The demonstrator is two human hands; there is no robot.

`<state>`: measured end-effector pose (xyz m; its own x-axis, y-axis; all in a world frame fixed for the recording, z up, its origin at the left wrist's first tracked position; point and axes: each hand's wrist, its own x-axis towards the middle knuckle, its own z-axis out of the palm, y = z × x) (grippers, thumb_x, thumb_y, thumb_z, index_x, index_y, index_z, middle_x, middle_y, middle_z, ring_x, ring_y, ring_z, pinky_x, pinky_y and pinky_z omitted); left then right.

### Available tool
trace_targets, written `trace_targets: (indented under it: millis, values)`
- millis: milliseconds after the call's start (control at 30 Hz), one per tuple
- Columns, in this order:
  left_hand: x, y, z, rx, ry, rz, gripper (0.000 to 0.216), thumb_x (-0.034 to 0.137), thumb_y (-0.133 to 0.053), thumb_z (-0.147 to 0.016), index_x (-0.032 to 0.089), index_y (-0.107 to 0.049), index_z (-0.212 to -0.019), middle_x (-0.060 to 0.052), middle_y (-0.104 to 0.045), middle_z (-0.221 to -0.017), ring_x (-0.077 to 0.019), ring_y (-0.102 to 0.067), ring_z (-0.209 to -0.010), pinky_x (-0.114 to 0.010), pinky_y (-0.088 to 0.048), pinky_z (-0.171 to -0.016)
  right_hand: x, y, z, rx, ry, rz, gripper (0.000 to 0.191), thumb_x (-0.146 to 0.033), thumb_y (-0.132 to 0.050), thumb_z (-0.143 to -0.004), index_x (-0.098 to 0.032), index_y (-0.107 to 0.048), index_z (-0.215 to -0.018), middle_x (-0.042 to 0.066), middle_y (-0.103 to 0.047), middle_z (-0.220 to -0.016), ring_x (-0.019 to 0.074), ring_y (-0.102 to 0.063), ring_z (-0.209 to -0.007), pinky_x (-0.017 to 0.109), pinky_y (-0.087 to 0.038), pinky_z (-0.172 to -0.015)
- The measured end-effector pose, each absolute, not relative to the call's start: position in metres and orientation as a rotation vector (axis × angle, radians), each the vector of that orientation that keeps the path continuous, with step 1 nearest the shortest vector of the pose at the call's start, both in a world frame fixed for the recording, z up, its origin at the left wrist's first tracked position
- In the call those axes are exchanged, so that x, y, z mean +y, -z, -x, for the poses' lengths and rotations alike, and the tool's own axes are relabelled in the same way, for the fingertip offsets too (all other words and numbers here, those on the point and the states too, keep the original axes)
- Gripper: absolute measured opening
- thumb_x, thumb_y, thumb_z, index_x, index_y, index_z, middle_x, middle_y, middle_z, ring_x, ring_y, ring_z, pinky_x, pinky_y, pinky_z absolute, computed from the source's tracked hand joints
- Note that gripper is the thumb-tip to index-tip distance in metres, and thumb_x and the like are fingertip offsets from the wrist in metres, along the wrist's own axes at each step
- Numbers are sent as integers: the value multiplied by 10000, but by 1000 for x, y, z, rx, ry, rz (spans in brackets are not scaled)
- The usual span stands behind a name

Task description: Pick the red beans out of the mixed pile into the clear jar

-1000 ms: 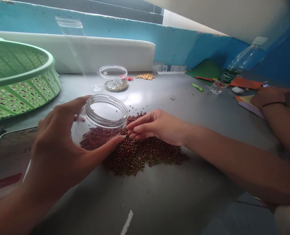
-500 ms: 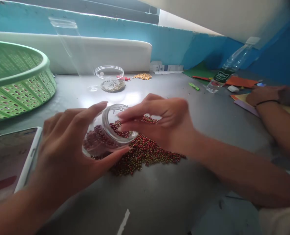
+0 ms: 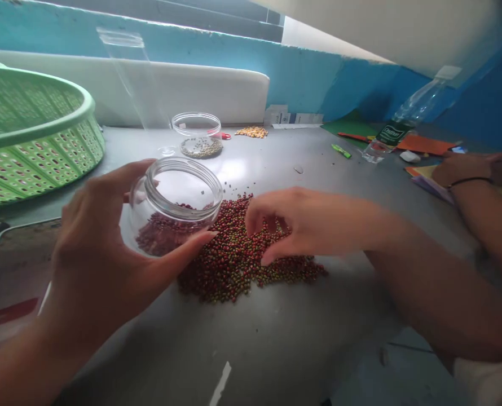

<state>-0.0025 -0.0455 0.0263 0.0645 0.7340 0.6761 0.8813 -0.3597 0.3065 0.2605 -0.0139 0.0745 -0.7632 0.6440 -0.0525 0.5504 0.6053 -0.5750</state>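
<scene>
My left hand [image 3: 102, 254] is wrapped round a clear round jar [image 3: 172, 206], tilted with its open mouth toward the right and red beans lying in its bottom. Just right of the jar a pile of red and green beans [image 3: 242, 259] is spread on the grey table [image 3: 276, 338]. My right hand [image 3: 293, 223] hovers over the pile's right part, palm down, fingers curled down onto the beans. Whether it has beans between its fingertips is hidden.
A green perforated basket [image 3: 31, 141] stands at the left. Behind the pile sit a second clear jar [image 3: 198, 135] with greenish beans and a small heap of yellow grains [image 3: 252, 132]. At the right are a plastic bottle [image 3: 407, 121], coloured paper and another person's arm [image 3: 479, 186].
My right hand has drawn back from the jar's mouth and dropped onto the bean pile. The jar has tipped back, mouth more upward, and is slightly higher.
</scene>
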Motion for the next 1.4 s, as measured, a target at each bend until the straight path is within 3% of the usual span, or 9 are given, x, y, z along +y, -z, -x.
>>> trace_targets:
  millis: [133,267,400,533,633,767,1033,1167,1400]
  values:
    - [-47,-29,3,-1631,1185,2128,901,678,-716,-638,201,-485,-1367,-115,-621,-1250,-351,-605,-1144,-509,-457,-1054,-11,-61,-252,-2863,-916,881,262,-298,-770,-819,-209,-712,-1058,44,-668,-1073,174,-614,-937,272,-454,-745]
    - [-48,-29,2,-1645,1178,2152,883,682,-703,-648,238,-472,-1375,-89,-626,-1175,-330,-617,-1085,-522,-456,-1040,-9,-54,-242,-2840,-946,780,90,-175,-704,-871,-178,-764,-938,33,-702,-948,135,-636,-853,242,-460,-774]
    - [-47,-28,2,-1661,1177,2166,870,680,-698,-654,249,-471,-1375,-81,-626,-1139,-322,-616,-1069,-523,-454,-1033,-9,-50,-237,-2629,-1005,853,141,-110,-659,-876,-180,-779,-906,19,-748,-917,127,-674,-854,243,-484,-829]
    - [-46,-26,3,-1668,1163,2153,886,691,-697,-641,248,-474,-1375,-84,-622,-1136,-329,-615,-1062,-529,-455,-1027,-7,-43,-233,-2093,-1426,1123,144,-185,-663,-878,-147,-767,-971,39,-750,-844,126,-683,-734,262,-560,-721]
    - [-45,-25,4,-1661,1156,2148,875,695,-694,-639,257,-479,-1365,-75,-627,-1119,-324,-620,-1053,-526,-456,-1026,-2,-37,-230,-1667,-1838,1161,145,-185,-666,-881,-121,-758,-972,56,-747,-838,118,-703,-749,270,-602,-782]
    - [-45,-25,4,-1662,1163,2141,870,688,-702,-632,254,-490,-1356,-83,-638,-1141,-331,-623,-1058,-528,-458,-1032,3,-34,-230,-1442,-1988,1114,131,-173,-644,-905,-112,-759,-895,65,-752,-819,114,-719,-747,252,-610,-802]
    - [-47,-26,4,-1668,1169,2141,860,662,-714,-636,260,-486,-1362,-92,-635,-1148,-353,-620,-1080,-539,-456,-1033,4,-32,-231,-1425,-2002,1034,104,-132,-677,-864,-114,-768,-911,97,-770,-918,132,-727,-794,272,-617,-806]
    - [-48,-26,4,-1670,1138,2154,858,637,-726,-644,250,-478,-1368,-94,-633,-1195,-337,-622,-1080,-510,-461,-1034,4,-31,-233,-1609,-1898,1038,214,-67,-703,-799,-143,-772,-987,58,-776,-874,127,-724,-815,295,-600,-851]
    - [-46,-24,3,-1612,1120,2199,877,616,-754,-630,230,-480,-1369,-92,-633,-1236,-324,-626,-1073,-486,-459,-1042,-9,-46,-239,-2280,-1053,920,217,-193,-616,-917,-181,-765,-1075,12,-766,-884,119,-687,-756,262,-528,-733]
